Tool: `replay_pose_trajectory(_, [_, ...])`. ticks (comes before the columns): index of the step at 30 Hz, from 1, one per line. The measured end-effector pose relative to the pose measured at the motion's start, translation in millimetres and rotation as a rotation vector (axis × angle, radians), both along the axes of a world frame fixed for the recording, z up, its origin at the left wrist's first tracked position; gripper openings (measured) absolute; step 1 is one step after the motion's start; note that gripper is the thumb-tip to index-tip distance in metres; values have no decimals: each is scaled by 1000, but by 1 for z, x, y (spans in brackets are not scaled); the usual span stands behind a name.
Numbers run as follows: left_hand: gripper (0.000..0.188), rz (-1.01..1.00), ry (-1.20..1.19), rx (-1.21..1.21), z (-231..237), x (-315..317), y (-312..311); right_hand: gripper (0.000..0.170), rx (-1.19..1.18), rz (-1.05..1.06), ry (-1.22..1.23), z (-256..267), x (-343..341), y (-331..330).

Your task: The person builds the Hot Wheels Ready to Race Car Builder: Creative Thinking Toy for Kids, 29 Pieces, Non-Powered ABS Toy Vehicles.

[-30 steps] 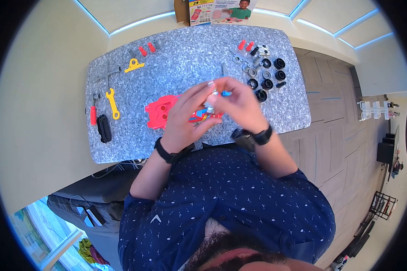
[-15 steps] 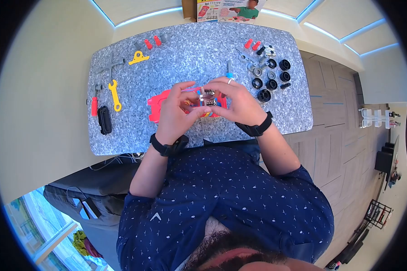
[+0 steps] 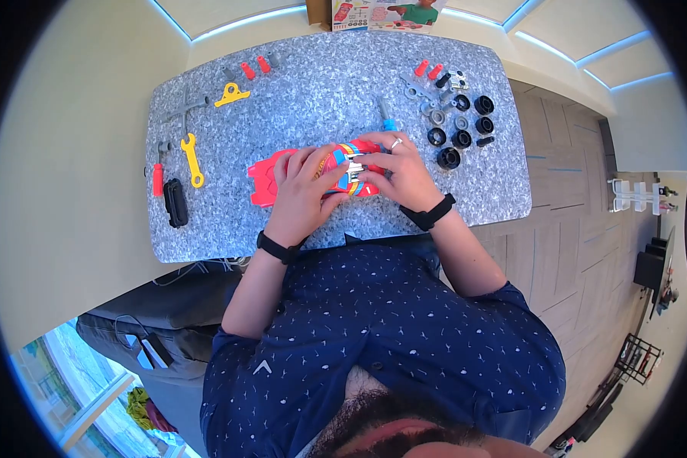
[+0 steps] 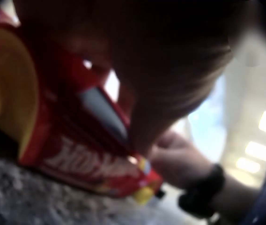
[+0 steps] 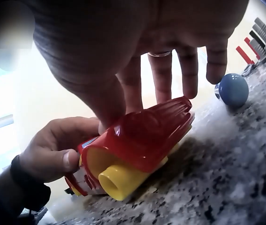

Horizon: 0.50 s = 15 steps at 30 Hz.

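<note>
A red toy car body (image 3: pixel 263 183) lies lengthwise on the table, with a silver piece (image 3: pixel 353 169) on its top between the hands. My left hand (image 3: pixel 301 191) grips the car's middle, fingers over the top and thumb on the near side. My right hand (image 3: pixel 408 179) reaches across the other end, its fingertips at the silver piece. In the right wrist view, the right fingers (image 5: pixel 163 77) extend fairly straight over the red shell (image 5: pixel 144 136), above a yellow inner part (image 5: pixel 119 180). White lettering marks the car's side (image 4: pixel 91 159) in the blurred left wrist view.
A blue-handled screwdriver (image 3: pixel 390 124) lies just beyond my right hand. Black wheels (image 3: pixel 462 139), grey rings and red pieces (image 3: pixel 421 69) are grouped at the right. A yellow wrench (image 3: pixel 192 162), black part (image 3: pixel 175 203) and red-handled tool (image 3: pixel 158 180) lie left.
The silver piece, earlier held up between both hands, is now down on the car's top. Both hands have lowered and flattened over the car.
</note>
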<state>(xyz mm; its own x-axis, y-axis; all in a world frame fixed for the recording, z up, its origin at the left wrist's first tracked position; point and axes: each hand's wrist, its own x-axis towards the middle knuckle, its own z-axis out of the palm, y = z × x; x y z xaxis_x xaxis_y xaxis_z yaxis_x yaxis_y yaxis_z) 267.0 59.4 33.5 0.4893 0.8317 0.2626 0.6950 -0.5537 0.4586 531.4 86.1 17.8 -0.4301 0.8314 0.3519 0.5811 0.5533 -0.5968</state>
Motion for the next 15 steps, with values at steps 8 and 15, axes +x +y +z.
replay_pose_trajectory(8, [54, 40, 57, 36, -3, 9, -4, 35, -38, -21, 9, 1, -3, -3])
replay_pose_trajectory(15, [54, 31, 17, 10, -4, 6, -3, 37, 90, -283, -42, 57, 61, 22])
